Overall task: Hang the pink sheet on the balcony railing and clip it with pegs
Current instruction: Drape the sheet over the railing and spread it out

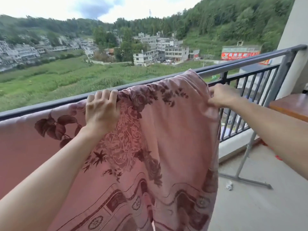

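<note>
On balcony railing [241, 62]: left hand [101, 109] clutches pink sheet [166, 130]; right hand [223, 95] pinches its edge.

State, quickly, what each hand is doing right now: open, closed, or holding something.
Left hand: closed, gripping the pink sheet at the railing.
Right hand: closed, pinching the pink sheet's edge.
</note>
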A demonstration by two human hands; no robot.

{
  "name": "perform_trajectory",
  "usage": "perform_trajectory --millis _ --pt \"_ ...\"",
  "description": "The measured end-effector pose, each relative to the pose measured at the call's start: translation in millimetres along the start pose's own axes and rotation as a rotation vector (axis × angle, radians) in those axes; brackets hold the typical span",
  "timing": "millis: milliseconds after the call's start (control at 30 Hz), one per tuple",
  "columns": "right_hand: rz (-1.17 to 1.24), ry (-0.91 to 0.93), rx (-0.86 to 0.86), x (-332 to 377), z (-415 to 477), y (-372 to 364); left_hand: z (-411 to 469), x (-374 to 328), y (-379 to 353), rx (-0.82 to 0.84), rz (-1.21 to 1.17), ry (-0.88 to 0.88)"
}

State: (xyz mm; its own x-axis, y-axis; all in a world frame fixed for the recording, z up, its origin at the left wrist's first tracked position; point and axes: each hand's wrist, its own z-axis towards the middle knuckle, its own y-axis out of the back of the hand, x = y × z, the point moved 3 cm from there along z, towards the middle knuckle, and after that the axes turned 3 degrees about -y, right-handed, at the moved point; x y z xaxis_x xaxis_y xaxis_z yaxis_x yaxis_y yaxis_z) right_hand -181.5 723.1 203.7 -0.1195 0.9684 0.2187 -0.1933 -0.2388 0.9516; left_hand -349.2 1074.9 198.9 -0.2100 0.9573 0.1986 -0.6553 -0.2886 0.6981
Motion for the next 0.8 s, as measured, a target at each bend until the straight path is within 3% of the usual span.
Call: perform_trajectory --millis 100,200,267,400,533,600,700,800 --pt "0.160 0.313 -0.314 63 1 23 -5 -3 -1 0.066 0.035 0.062" --pt "0.233 0.593 -0.177 133 -6 26 -15 8 9 0.115 0.042 0.130" --pt "0.315 0.679 -0.119 156 -9 19 -21 16 16 0.156 0.046 0.176" --pt "0.377 0.707 -0.245 161 -4 19 -29 28 32 0.245 0.012 0.279" --pt "0.505 0.470 -0.344 122 27 31 -36 47 43 0.327 0.042 0.340" --pt "0.544 0.486 -0.249 107 39 33 -38 53 46 0.351 0.069 0.356" --pt "0.653 0.659 0.066 105 44 36 -43 60 51 0.368 0.118 0.375" --pt "0.739 0.627 0.231 100 55 41 -46 67 55 0.375 0.141 0.400"
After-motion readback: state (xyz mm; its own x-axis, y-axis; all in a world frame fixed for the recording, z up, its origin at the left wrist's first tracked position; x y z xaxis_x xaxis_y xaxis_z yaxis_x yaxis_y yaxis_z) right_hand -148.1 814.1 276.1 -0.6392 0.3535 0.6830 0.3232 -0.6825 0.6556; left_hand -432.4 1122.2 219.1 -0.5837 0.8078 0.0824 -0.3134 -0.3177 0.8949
